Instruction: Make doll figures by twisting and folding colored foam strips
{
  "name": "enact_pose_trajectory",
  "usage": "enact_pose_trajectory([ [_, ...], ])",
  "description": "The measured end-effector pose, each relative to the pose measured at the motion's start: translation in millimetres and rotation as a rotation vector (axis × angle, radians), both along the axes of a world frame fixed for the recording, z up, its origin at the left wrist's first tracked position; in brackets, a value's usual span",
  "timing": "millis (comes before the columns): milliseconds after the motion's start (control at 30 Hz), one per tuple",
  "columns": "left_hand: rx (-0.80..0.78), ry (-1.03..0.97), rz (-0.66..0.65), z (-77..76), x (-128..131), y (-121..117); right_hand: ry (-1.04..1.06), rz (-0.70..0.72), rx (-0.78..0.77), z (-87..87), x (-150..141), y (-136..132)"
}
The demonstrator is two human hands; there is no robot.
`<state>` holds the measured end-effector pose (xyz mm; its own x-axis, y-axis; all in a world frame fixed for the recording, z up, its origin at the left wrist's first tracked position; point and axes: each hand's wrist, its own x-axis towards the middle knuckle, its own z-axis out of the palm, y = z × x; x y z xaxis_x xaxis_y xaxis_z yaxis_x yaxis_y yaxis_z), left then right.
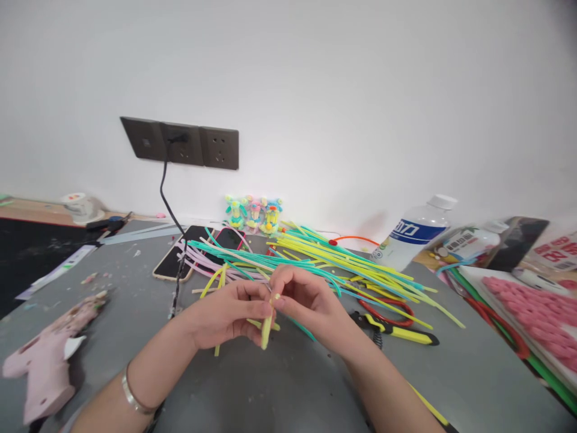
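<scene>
Between both hands is a folded yellow pipe cleaner (pixel 267 329), its lower end pointing down toward the grey table. My left hand (pixel 229 314) is closed, pinching it from the left with thumb and fingers. My right hand (pixel 309 304) pinches its upper end between thumb and forefinger. Just behind the hands lies a loose heap of turquoise pipe cleaners (pixel 252 255), lilac pipe cleaners (pixel 198 261) and yellow pipe cleaners (pixel 342 264). Close to my right wrist, pliers with yellow-and-black handles (pixel 408 334) rest on the table.
A pink glue gun (pixel 47 361) lies at left. Phones (pixel 174 261) sit under a black cord (pixel 167 204) from the wall socket (pixel 183 144). Small fuzzy figures (pixel 253 214) stand by the wall. At right are a bottle (pixel 412 234) and pink braided material (pixel 536 313).
</scene>
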<state>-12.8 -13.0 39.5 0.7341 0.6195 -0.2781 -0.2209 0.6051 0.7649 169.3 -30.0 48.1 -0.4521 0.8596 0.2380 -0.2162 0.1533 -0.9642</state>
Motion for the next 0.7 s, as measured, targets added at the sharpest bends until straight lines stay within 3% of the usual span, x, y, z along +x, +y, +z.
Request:
enact_pose_trajectory([
  [400, 0.060, 0.048, -0.004, 2.6, -1.4, 0.0, -0.054, 0.002, 0.030, -0.4, 3.3, 0.8],
  [700, 0.115, 0.061, 0.061, 1.0, -3.3, 1.7, -0.199, -0.225, 0.165, -5.7, 1.2, 1.4],
])
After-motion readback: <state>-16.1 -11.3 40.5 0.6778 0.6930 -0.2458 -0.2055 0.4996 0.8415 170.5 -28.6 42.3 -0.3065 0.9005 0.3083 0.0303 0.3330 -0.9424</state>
